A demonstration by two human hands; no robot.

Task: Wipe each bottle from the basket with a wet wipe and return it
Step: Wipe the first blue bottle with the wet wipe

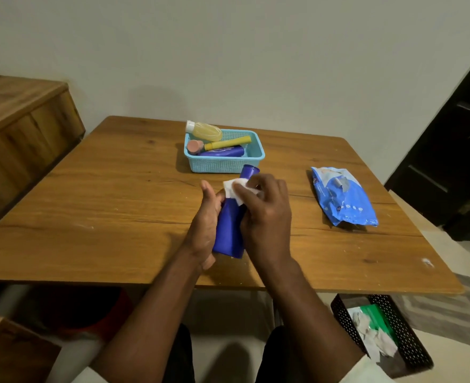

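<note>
A tall blue bottle (229, 228) is held above the wooden table (95, 205), tilted with its cap toward the basket. My left hand (204, 219) grips the bottle's lower body from the left. My right hand (267, 214) presses a white wet wipe (235, 189) against the bottle's upper part, near the neck. Behind them stands a light blue basket (225, 163) holding a pale yellow bottle (206, 130), a yellow tube (229, 142), a pink-capped bottle (195, 146) and another blue bottle (222, 152).
A blue pack of wet wipes (343, 196) lies on the table to the right. A black perforated bin (394, 335) with used wipes stands on the floor at the lower right. A wooden cabinet (21, 120) is on the left, a dark door (454, 150) on the right.
</note>
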